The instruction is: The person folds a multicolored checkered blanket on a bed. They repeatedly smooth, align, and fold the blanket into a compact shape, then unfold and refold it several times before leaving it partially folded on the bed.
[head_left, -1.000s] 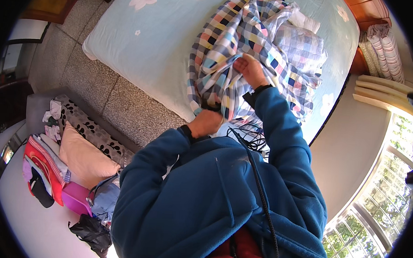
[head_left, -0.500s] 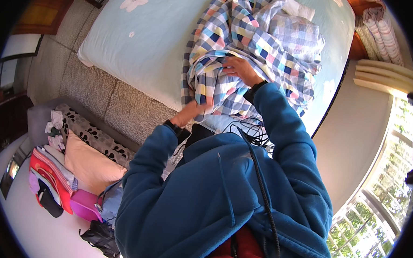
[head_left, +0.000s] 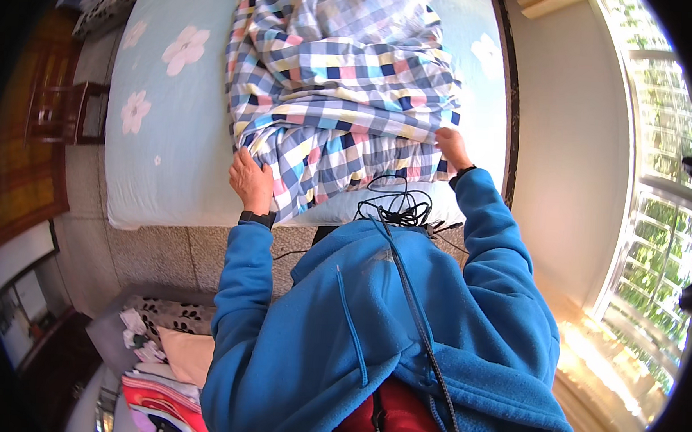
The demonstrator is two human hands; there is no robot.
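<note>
Daylight comes through the barred window point(head_left: 650, 232) on our right, past a pale wall point(head_left: 557, 149), and reaches the bed point(head_left: 160, 183) we are working at. On its light blue sheet with pink and white flowers lies the checked cover point(head_left: 346, 67), towards the near side, with bare sheet to its left and right. We judge the handling to be partway along: a band of the cover runs fairly straight across between our hands, and the sides are roughly lined up, but the far part is loosely rumpled, a paler cloth point(head_left: 364, 13) shows on top there, and the near edge slants, hanging lower at the left.

Our left hand point(head_left: 251, 181) is at the cover's left edge, fingers bent over the cloth; we cannot tell whether they grasp it or only press. Our right hand point(head_left: 453, 147) is at the opposite edge, its fingertips drawn together and seeming to pinch the end of the band.

Black cables point(head_left: 401, 211) lie coiled just in front of us. Beyond the bed's near left corner are speckled floor point(head_left: 156, 257) and a grey sofa point(head_left: 113, 337) with a peach pillow point(head_left: 186, 355) and piled clothes point(head_left: 166, 398)
</note>
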